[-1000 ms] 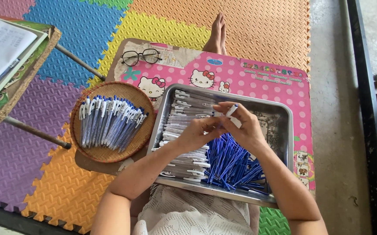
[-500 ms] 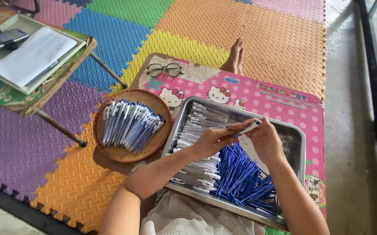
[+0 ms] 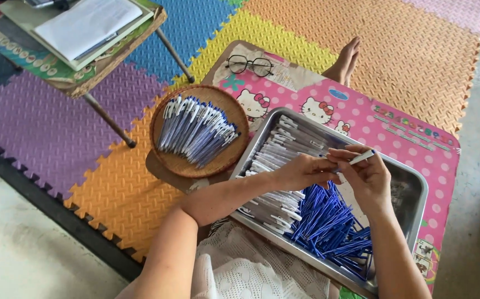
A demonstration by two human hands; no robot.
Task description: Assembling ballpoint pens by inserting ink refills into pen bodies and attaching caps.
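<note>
— Two hands meet at centre right of the frame, over a metal tray (image 3: pixel 412 182). What do they hold?

— The right hand (image 3: pixel 368 178) pinches a white pen barrel (image 3: pixel 360 158), tip pointing to the upper right. The left hand (image 3: pixel 302 170) closes narrowly on its near end; what sits between those fingers cannot be told.

— And around them?

— White barrels (image 3: pixel 276 166) fill the tray's left half, blue refills (image 3: pixel 323 218) the lower middle. Finished pens (image 3: pixel 195 130) lie in a basket (image 3: pixel 162 149) at centre left; glasses (image 3: pixel 250 65) rest above.

— What could go wrong?

— Likely a slip: the barrel is thin and held only by fingertips, so a loose pinch could drop it into the refills.
</note>
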